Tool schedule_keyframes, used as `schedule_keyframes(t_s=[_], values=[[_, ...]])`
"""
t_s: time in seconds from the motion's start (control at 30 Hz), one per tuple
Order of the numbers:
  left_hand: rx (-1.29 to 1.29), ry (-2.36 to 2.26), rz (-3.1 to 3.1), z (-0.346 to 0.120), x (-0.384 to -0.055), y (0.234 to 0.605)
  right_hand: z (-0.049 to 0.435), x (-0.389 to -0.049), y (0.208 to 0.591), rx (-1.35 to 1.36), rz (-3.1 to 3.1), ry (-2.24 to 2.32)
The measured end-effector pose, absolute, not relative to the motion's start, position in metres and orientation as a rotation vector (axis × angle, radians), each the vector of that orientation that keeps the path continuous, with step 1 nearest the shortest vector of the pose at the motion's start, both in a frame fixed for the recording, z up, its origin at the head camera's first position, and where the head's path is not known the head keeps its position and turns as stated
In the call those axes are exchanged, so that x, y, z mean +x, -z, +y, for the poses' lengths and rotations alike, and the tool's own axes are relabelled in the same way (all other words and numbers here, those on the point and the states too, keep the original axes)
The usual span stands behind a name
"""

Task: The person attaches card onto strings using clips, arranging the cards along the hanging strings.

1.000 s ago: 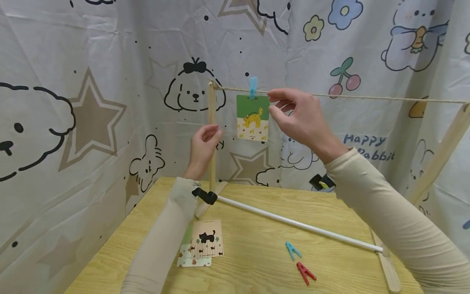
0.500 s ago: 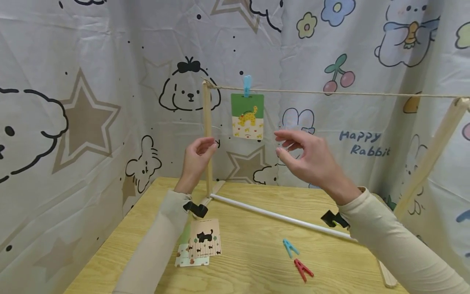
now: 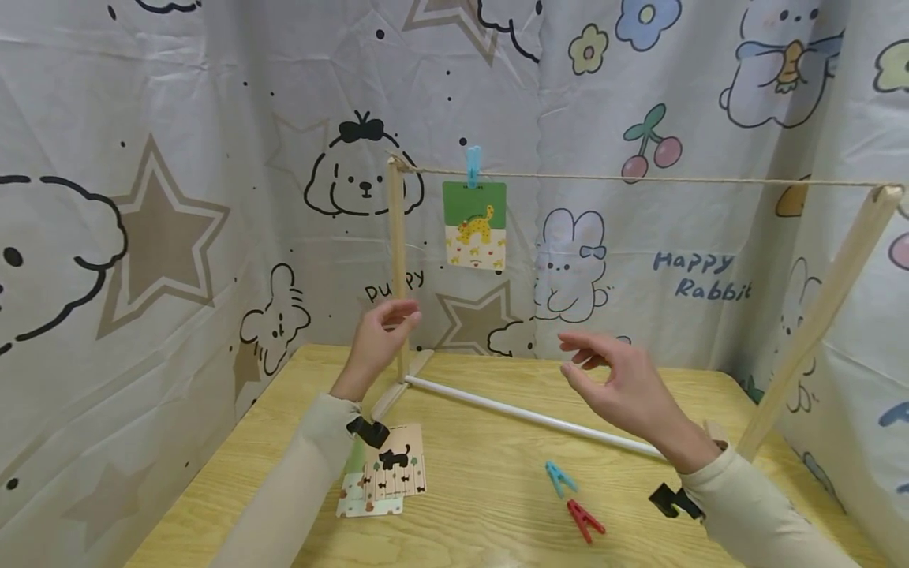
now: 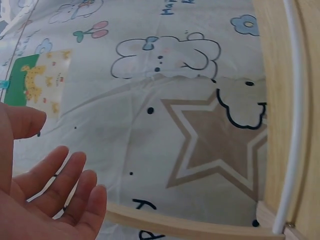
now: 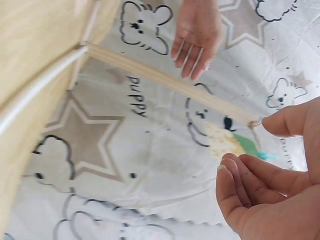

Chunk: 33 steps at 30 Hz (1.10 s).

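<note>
A green and cream card [image 3: 475, 229] with a yellow spotted cat hangs from the string [image 3: 604, 177], held by a light blue clothespin [image 3: 473, 167]. Below and left of it, my left hand [image 3: 379, 343] is in the air near the left wooden post [image 3: 398, 237], fingers relaxed and holding nothing. My right hand [image 3: 618, 386] hovers over the table, lower right of the card, thumb and fingers apart with nothing between them. In the left wrist view the card [image 4: 42, 82] appears beyond the thumb. A blue clothespin [image 3: 560, 478] and a red clothespin [image 3: 585, 520] lie on the table.
Two overlapping cards [image 3: 395, 465] lie on the table [image 3: 483, 505] beside my left forearm. A white rod [image 3: 525, 414] runs low between the frame's feet. The right wooden post [image 3: 817, 323] leans beyond my right hand. A printed curtain [image 3: 284, 95] surrounds the table.
Both hands have come down, the right one away from the card's edge and slightly right. The card stays hanging from the string. The head view has shifted a little.
</note>
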<state>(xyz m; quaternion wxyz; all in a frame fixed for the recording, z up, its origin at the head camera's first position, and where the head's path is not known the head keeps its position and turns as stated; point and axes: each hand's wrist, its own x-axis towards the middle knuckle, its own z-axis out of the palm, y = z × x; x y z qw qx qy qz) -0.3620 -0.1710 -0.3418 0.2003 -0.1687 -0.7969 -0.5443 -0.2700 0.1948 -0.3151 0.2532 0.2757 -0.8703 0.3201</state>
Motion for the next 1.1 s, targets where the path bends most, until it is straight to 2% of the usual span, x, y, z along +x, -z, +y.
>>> schedule_keyframes(t_s=[0.67, 1.1], values=[[-0.399, 1.386, -2.523, -0.190, -0.356, 0.425, 0.218, -0.255, 0.403, 0.562, -2.610, -1.134], [-0.484, 1.377, -2.731, -0.206, -0.355, 0.452, 0.227, -0.259, 0.434, 0.731, -2.714, -1.252]])
